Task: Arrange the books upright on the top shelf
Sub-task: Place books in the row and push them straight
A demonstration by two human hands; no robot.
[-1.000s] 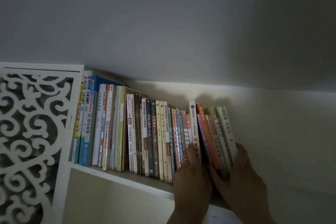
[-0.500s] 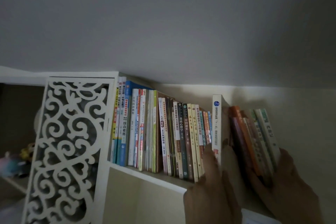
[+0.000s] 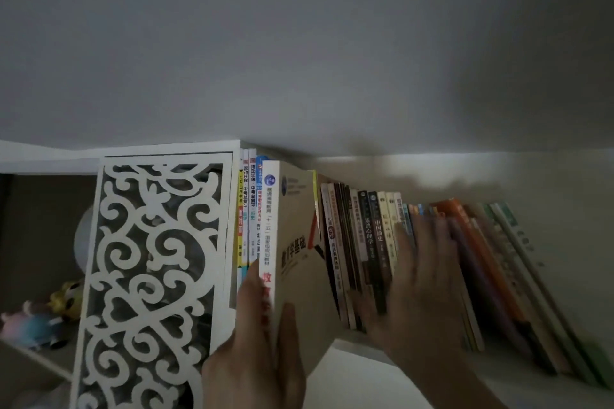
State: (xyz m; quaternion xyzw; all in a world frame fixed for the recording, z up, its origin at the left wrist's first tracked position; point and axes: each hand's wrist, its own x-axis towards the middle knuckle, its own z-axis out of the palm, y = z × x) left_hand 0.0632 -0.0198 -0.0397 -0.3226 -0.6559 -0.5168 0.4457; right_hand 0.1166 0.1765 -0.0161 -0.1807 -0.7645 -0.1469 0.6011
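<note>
My left hand [image 3: 255,345] grips a tall beige book with a white spine [image 3: 292,242], held upright in front of the left end of the row, out from the shelf. Behind it stand blue and white books [image 3: 247,206] against the shelf's side. My right hand [image 3: 422,279], blurred, lies with spread fingers flat against the spines of the middle books [image 3: 372,236]. To its right, orange, purple and pale green books [image 3: 491,262] lean to the left. The top shelf board [image 3: 358,372] shows pale below the books.
A white carved fretwork panel [image 3: 156,276] closes the shelf's left side. Beyond it, a lower compartment holds small plush toys [image 3: 36,322]. The grey ceiling sits close above the books, and a cream wall runs behind them.
My left hand has pulled the white-spined book out of the row and carried it left, toward the row's left end. My right hand has moved from the leaning right-hand books onto the middle spines.
</note>
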